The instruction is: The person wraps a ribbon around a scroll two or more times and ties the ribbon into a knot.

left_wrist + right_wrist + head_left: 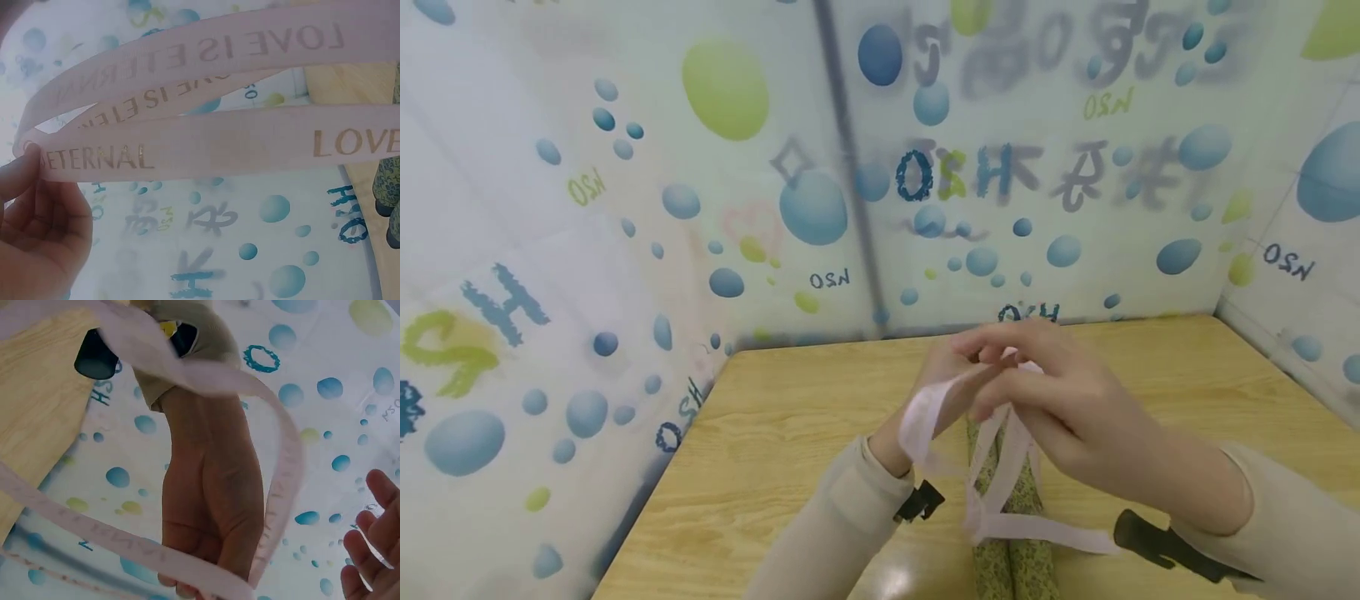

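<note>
A pale pink ribbon printed with gold letters such as "ETERNAL" wraps around two long green patterned rods. Its loops rise from there to my hands. My left hand pinches the gathered loops between thumb and fingers, as the left wrist view shows with the ribbon bunched at the thumb tip. Close beside it in the head view, my right hand curves over the top of the loops. In the right wrist view the fingers of that hand are spread, apart from the ribbon.
The rods lie on a light wooden table, pointing away from me. White curtains printed with blue and green drops surround the table on the back and both sides. A dark strap with a black device sits on my left wrist.
</note>
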